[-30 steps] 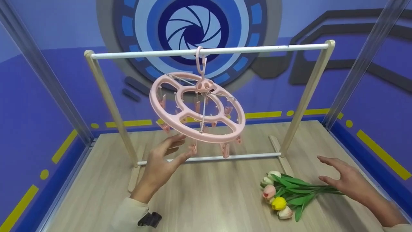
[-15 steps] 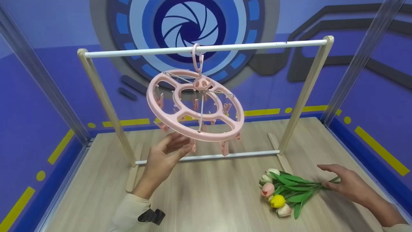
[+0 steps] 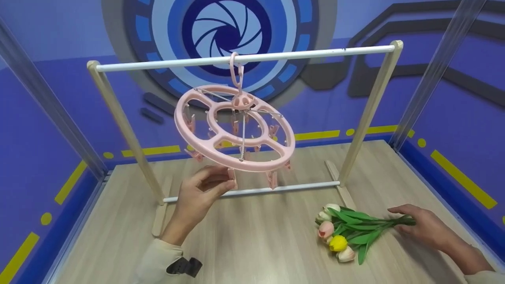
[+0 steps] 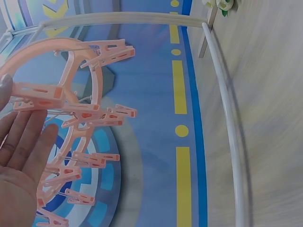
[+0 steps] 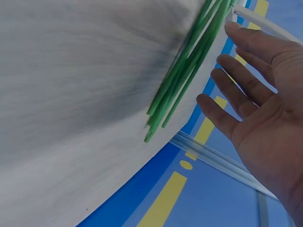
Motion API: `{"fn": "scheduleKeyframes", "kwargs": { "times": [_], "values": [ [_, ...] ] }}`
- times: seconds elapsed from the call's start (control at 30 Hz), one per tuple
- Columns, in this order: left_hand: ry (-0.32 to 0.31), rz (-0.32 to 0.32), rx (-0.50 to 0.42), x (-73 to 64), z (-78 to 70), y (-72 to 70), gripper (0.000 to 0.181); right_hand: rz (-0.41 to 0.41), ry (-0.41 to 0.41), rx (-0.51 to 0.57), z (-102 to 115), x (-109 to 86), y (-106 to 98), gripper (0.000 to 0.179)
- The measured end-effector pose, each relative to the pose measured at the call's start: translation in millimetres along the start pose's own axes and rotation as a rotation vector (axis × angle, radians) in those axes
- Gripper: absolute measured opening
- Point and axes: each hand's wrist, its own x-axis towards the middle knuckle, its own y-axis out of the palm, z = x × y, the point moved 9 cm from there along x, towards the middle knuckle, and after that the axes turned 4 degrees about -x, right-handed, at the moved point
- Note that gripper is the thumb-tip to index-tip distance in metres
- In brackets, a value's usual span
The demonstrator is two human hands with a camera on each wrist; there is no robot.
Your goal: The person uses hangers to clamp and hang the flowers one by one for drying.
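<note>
My left hand [image 3: 199, 197] is just below the front rim of the round pink clip hanger [image 3: 232, 161]. Its thumb and fingers pinch a pink clothespin [image 3: 232, 178] that hangs from that rim; the left wrist view has this clothespin [image 4: 38, 94] between thumb and fingers. At the right, my right hand [image 3: 430, 228] hovers around the stem ends of an artificial tulip bunch [image 3: 363, 227] lying on the table. The right wrist view shows the right hand [image 5: 265, 99] with spread, relaxed fingers beside the green stems [image 5: 189, 71].
The hanger hooks over the white top bar [image 3: 292, 56] of a wooden-legged rack [image 3: 369, 114]. A white lower bar [image 3: 292, 188] runs close above the wood-grain table [image 3: 252, 240]. Several other clothespins [image 3: 272, 179] dangle round the ring. Blue patterned panels [image 3: 51, 118] enclose the space.
My left thumb and fingers have closed in on the front clothespin. My right hand has lowered toward the tulip stems. The whole view has drifted slightly; the tulips stay on the table.
</note>
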Motion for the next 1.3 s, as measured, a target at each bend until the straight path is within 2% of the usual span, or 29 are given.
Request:
{"fn": "scheduleKeyframes", "kwargs": {
  "times": [0.2, 0.43, 0.57, 0.67, 1.03, 1.3],
  "values": [
    [0.009, 0.004, -0.001, -3.0, -0.7, -2.2, 0.032, -0.032, -0.074, -0.028, 0.1, 1.0, 4.1, 0.033],
    [-0.056, 0.007, 0.04, -4.4, -2.6, -2.2, 0.03, -0.051, -0.104, -0.06, 0.2, 5.1, 7.9, 0.022],
    [-0.089, 0.009, 0.047, -4.8, -1.0, -2.4, 0.028, -0.056, -0.099, -0.05, 1.0, 6.8, 7.3, 0.023],
    [-0.098, 0.008, 0.052, -5.0, -0.5, -2.9, 0.027, -0.099, -0.131, -0.049, 4.4, 5.6, 2.7, 0.028],
    [-0.101, 0.003, 0.069, -5.5, -0.5, -5.4, 0.027, -0.323, -0.346, -0.002, 21.3, -7.9, -26.5, 0.047],
    [-0.097, -0.023, 0.086, -8.2, -2.2, -5.3, 0.024, -0.412, -0.407, -0.016, 42.4, -10.2, -45.0, 0.053]
  ]
}}
